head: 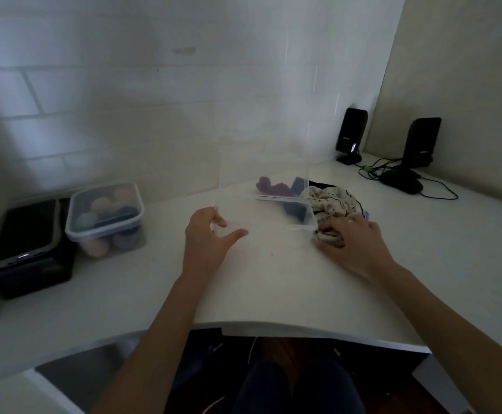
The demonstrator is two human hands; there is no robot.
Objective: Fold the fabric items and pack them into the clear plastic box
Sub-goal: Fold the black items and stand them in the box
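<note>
A clear plastic box [269,218] stands on the white desk [273,282] in front of me. My left hand [209,239] grips its left rim, thumb along the near side. A crumpled white fabric with small dark dots and a dark trim [332,201] lies just right of the box. My right hand [354,240] rests on the near part of that fabric, fingers curled into it. Behind the box lie a purple fabric [272,186] and a dark blue fabric [299,184]. Another dark blue piece [296,212] shows through the box's far right corner.
A lidded clear container [104,216] with rolled coloured fabrics stands at the left, beside a black case [25,246]. Two black speakers [351,135] [420,144] with cables [435,186] stand at the back right. The desk's front edge [273,327] is close to my body.
</note>
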